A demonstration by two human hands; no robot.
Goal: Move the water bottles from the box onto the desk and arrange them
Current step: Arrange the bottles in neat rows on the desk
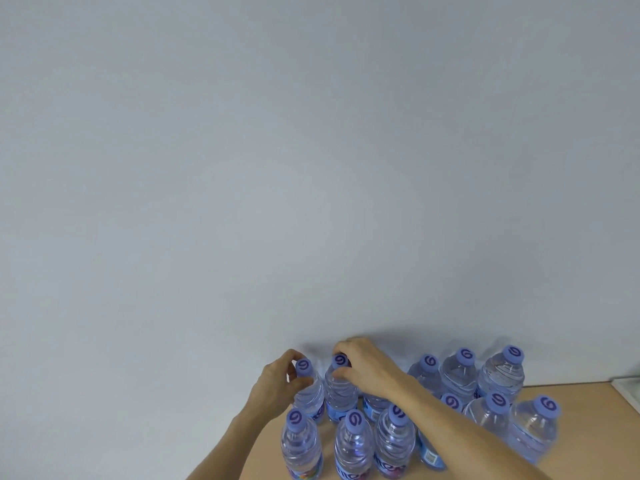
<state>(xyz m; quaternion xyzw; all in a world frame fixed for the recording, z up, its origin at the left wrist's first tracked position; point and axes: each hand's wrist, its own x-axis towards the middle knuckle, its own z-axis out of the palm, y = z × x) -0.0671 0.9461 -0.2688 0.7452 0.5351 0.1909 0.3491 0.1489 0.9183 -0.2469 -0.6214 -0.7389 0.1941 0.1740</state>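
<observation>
The head view looks across a light wooden desk (581,396) set against a plain pale wall (311,150), with clear water bottles standing upright on it in two rows, all with purple caps. The landmark here is the back-left bottle (309,393), the one nearest the wall at the left end of the group. The left hand (277,382) grips this bottle at its neck, fingers and thumb curled round just under the cap. Just to its right stands the second back bottle (341,389), touching or nearly touching it; the right hand (363,367) reaches over from the right and pinches its cap and neck with curled fingers. Further right along the wall, three more bottles (460,372) stand close together, well apart from the landmark bottle. In front of the landmark bottle, nearer the person, a front row of bottles (353,441) runs to the right, partly crossed by the right forearm. A white object's edge (627,389) shows at the far right of the desk.
</observation>
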